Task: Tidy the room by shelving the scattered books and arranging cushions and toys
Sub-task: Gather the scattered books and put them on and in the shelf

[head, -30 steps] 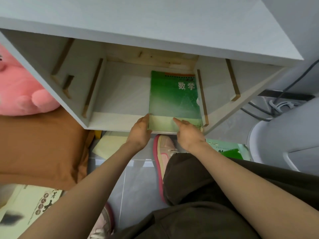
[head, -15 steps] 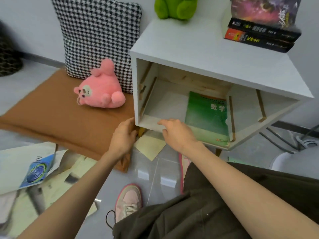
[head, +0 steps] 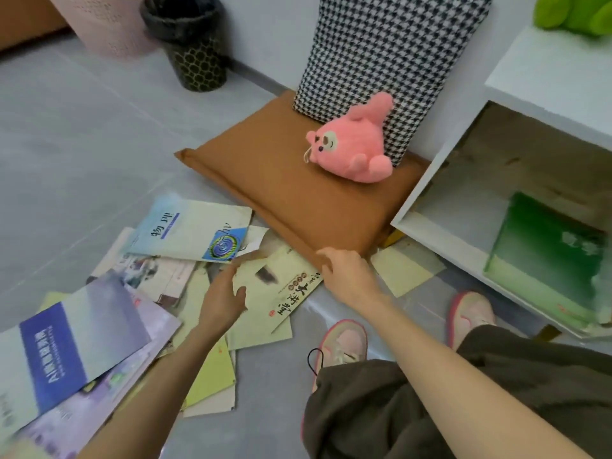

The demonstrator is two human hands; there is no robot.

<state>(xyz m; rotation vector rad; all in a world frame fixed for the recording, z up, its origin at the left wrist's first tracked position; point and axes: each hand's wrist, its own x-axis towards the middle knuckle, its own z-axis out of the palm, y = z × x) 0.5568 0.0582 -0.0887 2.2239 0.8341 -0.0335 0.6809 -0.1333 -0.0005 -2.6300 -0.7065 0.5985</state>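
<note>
L hand (head: 223,301) & R hand (head: 349,276) low over scattered books (head: 188,230), just in front of brown cushion (head: 298,193).
L hand: fingers spread, holding nothing, over pale calligraphy book (head: 275,286) at the cushion's front edge. R hand: fingers loosely bent at its front corner, can't tell if gripping. Other books fan across floor (head: 82,144), front-left of cushion. Pink plush (head: 351,147) sits on cushion, houndstooth cushion (head: 390,51) upright behind. White shelf (head: 417,200) just right of cushion, w/ green book (head: 549,256) flat inside.

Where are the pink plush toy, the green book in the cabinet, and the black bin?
pink plush toy (head: 356,150): head view, its round body.
green book (head: 546,256): head view, front cover.
black bin (head: 195,58): head view, patterned side wall.
</note>
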